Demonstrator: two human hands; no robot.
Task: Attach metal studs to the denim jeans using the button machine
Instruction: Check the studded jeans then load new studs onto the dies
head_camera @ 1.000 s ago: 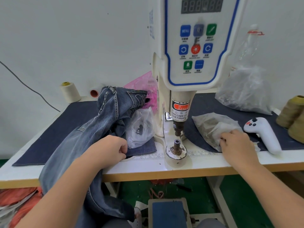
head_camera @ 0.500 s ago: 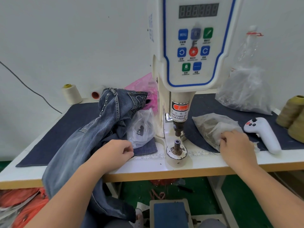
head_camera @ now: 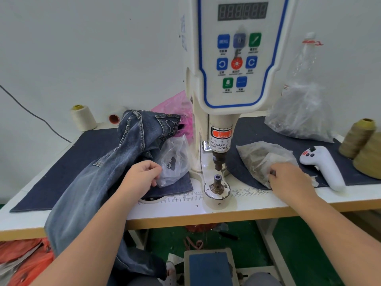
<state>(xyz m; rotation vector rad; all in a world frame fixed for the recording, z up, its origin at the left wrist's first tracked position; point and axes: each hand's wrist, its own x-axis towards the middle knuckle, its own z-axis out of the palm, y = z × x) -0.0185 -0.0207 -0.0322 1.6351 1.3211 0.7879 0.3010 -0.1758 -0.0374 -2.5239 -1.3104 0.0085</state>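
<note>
Blue denim jeans (head_camera: 115, 162) lie bunched on the table's left and hang over its front edge. The white button machine (head_camera: 233, 65) stands in the middle, with its punch above the lower die (head_camera: 217, 182). My left hand (head_camera: 142, 176) rests on the jeans with curled fingers, touching the lower edge of a small clear bag of studs (head_camera: 175, 159); nothing shows in its grip. My right hand (head_camera: 288, 178) is at the mouth of a larger clear bag of studs (head_camera: 259, 157) and pinches a small dark stud (head_camera: 272, 172) at its fingertips.
A white handheld controller (head_camera: 323, 166) lies right of my right hand. Thread cones stand at the far right (head_camera: 362, 139) and back left (head_camera: 82, 118). A big clear bag (head_camera: 303, 116) and a pink bag (head_camera: 175, 104) sit behind. The foot pedal (head_camera: 210, 267) is under the table.
My left hand has slid forward and right off the jeans fold to the small bag's edge. My right hand stays at the larger bag, its fingers shifting slightly.
</note>
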